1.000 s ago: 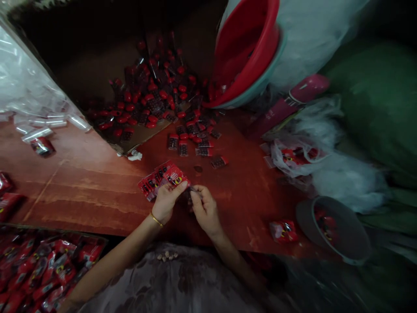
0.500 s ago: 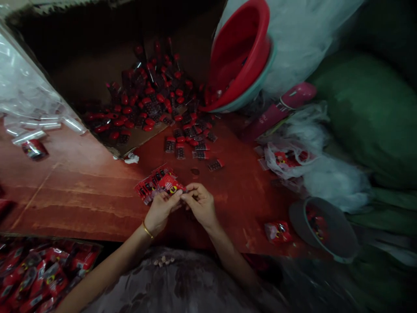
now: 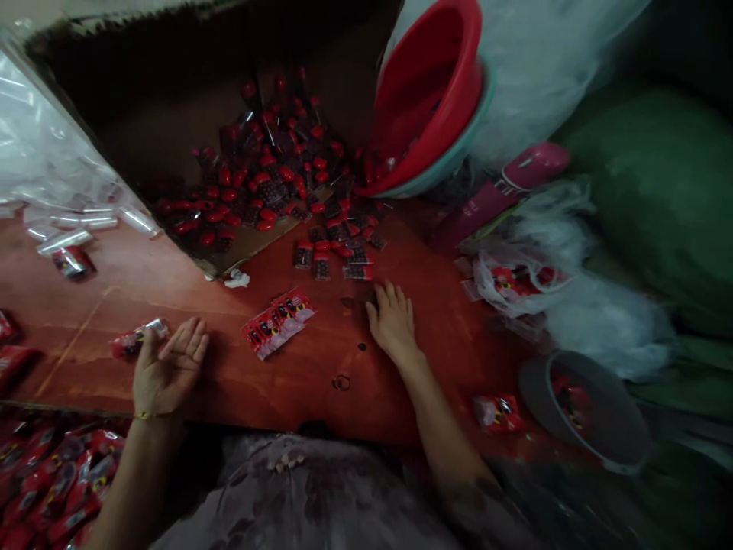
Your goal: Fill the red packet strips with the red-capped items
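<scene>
Dim overall, warm reddish cast. Light seems to come from far left: clear plastic bag (image 3: 40,153) shows pale glare, worktop (image 3: 298,374) has a soft sheen near centre. Cardboard box (image 3: 188,99) interior sits in deep shadow. Right side very dark, green sack (image 3: 664,191) barely lit. Wide-angle distortion bends edges; corners smeared w/ blur. Near-left packets (image 3: 51,481) out of focus, grainy.
</scene>
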A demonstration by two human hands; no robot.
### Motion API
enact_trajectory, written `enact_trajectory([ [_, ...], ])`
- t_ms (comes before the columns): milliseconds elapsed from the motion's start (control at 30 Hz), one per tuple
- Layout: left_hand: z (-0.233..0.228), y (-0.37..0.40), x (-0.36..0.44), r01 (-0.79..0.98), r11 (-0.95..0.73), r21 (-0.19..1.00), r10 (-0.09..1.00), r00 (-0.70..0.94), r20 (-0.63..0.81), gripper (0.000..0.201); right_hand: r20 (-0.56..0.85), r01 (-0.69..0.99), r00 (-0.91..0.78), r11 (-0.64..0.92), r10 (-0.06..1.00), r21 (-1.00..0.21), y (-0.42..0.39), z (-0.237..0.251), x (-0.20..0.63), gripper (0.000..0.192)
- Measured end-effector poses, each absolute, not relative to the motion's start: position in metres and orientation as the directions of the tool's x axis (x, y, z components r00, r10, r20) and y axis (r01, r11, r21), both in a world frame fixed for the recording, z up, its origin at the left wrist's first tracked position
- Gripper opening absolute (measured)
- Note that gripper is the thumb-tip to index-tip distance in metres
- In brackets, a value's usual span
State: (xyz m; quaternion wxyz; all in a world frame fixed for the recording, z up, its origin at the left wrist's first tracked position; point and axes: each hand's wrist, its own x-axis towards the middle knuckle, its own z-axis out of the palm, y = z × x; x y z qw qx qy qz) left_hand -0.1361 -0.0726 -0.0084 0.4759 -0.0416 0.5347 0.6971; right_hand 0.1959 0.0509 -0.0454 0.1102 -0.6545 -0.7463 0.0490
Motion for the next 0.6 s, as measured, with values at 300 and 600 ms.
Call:
enact_trajectory([
  [300,-0.018,0.001,-0.050,0.840,-0.078,0.537,0.982,-0.029,0.188,0.035,0.256,0.873,-0.315,0.385,0.914,-0.300,-0.009,-0.052,0.159,0.050],
  [600,-0.039,0.002,-0.049,0.950,-0.185,0.253,0.968,0.132,0.212,0.022,0.458,0.778,-0.284,0.482,0.842,-0.403,-0.010,-0.042,0.150,0.026],
])
